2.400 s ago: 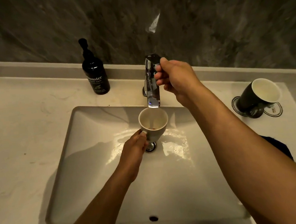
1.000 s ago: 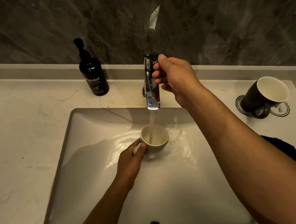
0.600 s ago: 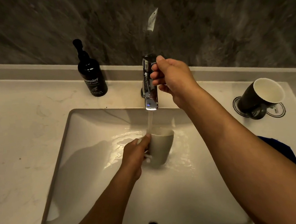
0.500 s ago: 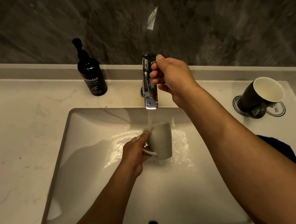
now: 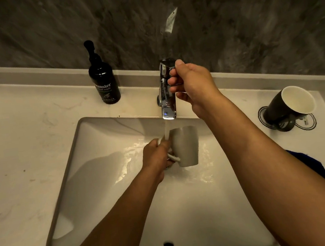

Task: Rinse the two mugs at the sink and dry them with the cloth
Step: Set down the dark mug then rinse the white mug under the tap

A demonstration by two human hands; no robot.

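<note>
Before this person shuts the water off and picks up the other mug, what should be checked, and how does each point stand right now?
1. Left hand grips the grey mug by its handle: ok.
2. Mug emptied: it is tipped, mouth down; ok.
3. Mug's inside clean: cannot tell.
4. Right hand on the tap lever, ready to close: ok.
5. Water stopped: not ok, running.
6. Black mug and blue cloth on the counter to the right: ok.
</note>
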